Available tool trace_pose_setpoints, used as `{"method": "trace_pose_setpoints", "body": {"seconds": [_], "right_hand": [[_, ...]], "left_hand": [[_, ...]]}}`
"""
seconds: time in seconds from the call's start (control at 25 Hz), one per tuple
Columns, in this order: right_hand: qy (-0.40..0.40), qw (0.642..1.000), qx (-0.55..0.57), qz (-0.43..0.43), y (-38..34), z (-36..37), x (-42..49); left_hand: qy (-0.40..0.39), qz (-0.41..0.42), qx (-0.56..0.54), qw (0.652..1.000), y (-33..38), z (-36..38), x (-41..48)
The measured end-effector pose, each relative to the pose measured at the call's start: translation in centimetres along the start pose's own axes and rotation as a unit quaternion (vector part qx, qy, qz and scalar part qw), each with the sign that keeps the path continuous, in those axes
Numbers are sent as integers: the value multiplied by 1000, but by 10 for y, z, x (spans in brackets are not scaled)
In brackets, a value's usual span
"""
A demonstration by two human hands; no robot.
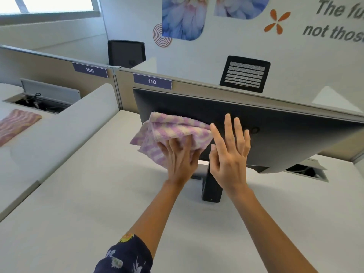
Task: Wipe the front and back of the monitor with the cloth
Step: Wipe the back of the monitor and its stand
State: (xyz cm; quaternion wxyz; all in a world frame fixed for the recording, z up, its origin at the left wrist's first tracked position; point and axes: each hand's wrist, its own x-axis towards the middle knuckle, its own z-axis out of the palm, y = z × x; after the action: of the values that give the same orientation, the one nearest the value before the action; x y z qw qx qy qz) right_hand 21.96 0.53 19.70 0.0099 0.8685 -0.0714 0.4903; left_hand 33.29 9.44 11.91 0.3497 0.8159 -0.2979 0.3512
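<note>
A dark monitor point(285, 134) stands on the white desk, its dark panel tilted toward me, on a black stand point(210, 188). A purple and cream checked cloth point(173, 129) lies against the left part of that panel. My left hand point(179, 160) presses the cloth onto the monitor, fingers spread over its lower edge. Just to the right, my right hand point(230, 152) is held up with straight, spread fingers in front of the panel; I cannot tell whether it touches the panel.
A beige partition point(197, 83) labelled 110 runs right behind the monitor. A white divider point(65, 129) borders the desk on the left, with a second patterned cloth point(15, 123) beyond it. Cable openings point(307, 171) sit in the desk. Black chairs point(245, 73) stand behind the partition.
</note>
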Motion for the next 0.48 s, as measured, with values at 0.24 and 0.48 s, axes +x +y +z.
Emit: {"method": "trace_pose_setpoints", "body": {"seconds": [0.24,0.48], "right_hand": [[-57,997,39,-18,-40,23,-64],[-85,960,172,206,-76,53,-63]], "left_hand": [[-17,63,-9,998,-13,-14,-9],[-53,79,-12,995,-8,-45,-30]]}}
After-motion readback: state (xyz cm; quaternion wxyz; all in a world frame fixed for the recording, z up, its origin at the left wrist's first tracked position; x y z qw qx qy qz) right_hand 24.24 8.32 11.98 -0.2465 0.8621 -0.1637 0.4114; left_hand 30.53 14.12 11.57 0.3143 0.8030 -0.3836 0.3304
